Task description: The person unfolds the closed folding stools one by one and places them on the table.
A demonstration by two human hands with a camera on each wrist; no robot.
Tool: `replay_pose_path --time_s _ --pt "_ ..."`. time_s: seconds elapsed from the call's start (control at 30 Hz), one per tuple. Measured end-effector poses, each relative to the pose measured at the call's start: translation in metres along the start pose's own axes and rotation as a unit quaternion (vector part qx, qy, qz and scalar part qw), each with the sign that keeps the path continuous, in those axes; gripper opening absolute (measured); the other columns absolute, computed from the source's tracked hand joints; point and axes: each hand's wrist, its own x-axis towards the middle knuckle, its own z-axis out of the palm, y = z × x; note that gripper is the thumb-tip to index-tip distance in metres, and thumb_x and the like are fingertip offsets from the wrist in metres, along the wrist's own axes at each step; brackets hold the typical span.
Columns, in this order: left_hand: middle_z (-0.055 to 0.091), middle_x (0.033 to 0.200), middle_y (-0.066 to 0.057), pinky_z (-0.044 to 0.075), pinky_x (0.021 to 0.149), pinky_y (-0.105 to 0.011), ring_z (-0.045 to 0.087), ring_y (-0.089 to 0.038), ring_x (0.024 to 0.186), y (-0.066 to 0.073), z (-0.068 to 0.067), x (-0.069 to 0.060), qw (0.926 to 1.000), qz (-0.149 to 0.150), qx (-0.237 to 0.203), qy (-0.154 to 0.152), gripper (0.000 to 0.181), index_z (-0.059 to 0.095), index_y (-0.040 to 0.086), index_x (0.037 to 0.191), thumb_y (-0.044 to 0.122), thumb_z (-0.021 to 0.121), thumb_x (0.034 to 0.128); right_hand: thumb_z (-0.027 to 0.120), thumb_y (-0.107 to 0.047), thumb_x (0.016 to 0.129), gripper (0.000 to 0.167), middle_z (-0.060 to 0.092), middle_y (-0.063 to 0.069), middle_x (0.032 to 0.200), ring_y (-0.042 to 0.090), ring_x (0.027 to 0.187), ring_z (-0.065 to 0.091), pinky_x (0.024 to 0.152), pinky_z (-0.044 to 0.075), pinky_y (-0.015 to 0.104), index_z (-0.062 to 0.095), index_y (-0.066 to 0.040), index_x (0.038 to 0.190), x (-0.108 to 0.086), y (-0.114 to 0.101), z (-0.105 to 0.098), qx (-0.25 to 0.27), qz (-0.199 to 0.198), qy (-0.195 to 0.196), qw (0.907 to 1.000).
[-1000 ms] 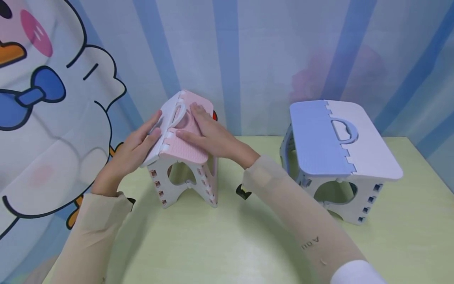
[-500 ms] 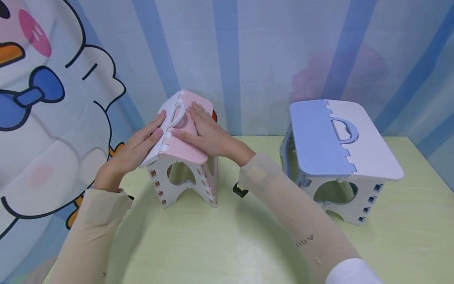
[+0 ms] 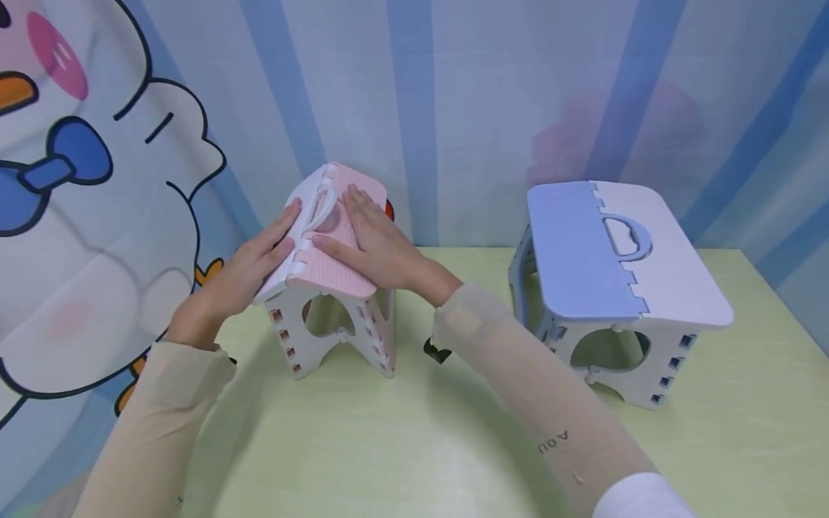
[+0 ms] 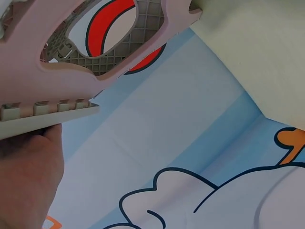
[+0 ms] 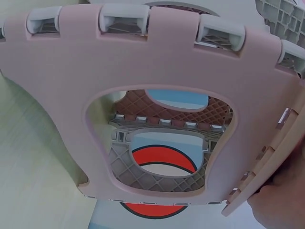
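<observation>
A pink-and-white folding stool (image 3: 337,270) stands on the table at left of centre in the head view. Its two seat halves slope down from a raised middle hinge like a roof, and a white carry handle (image 3: 322,208) sticks up along that ridge. My left hand (image 3: 242,273) lies with extended fingers on the white half. On the pink half my right hand (image 3: 382,244) rests, fingers straight and thumb spread toward the hinge. The right wrist view shows the stool's pink side frame (image 5: 162,62) with its large opening, my right hand (image 5: 281,200) partly visible against the seat edge.
A blue-and-white folding stool (image 3: 583,252) stands at the right with its seat flat. The pale green table (image 3: 363,446) meets a striped blue curtain (image 3: 479,122) behind. A large cartoon figure (image 3: 129,237) is printed on the backdrop at left.
The fingers of my left hand have shifted slightly up toward the hinge, and my right hand has moved slightly left. The stool's seat stays peaked, with no clear change in its slope.
</observation>
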Motion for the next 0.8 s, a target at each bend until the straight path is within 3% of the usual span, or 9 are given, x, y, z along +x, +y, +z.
replay_pose_path --time_s 0.17,0.57,0.8 --pt "-0.001 0.167 0.001 0.031 0.100 -0.064 0.021 -0.038 0.142 0.0018 0.0001 0.0011 0.9999 0.001 -0.009 -0.008 0.059 0.005 0.031 0.161 0.028 0.033 0.1088 0.040 -0.064 0.099 0.092 -0.006 0.006 0.166 0.013 0.150 -0.009 0.120 0.001 0.033 0.003 -0.006 0.160 -0.0001 0.0006 -0.0010 -0.003 0.002 -0.001 1.0000" --pt "-0.003 0.167 0.001 0.018 0.106 -0.071 0.008 -0.034 0.148 0.0001 -0.0005 0.0011 0.9995 0.016 -0.024 -0.014 0.060 0.004 0.027 0.161 0.024 0.033 0.1090 0.041 -0.067 0.097 0.094 -0.004 0.005 0.166 0.012 0.150 -0.006 0.121 0.004 0.032 0.005 -0.008 0.160 -0.0004 -0.0004 -0.0026 -0.015 0.011 -0.005 0.9998" --pt "-0.002 0.167 0.001 0.022 0.104 -0.071 0.009 -0.033 0.148 0.0006 0.0005 0.0013 0.9998 0.012 -0.013 -0.014 0.060 0.004 0.029 0.161 0.024 0.034 0.1090 0.041 -0.068 0.096 0.094 -0.001 0.003 0.166 0.012 0.150 -0.004 0.121 0.007 0.034 0.005 -0.009 0.160 -0.0024 0.0007 -0.0035 -0.017 0.017 -0.005 0.9997"
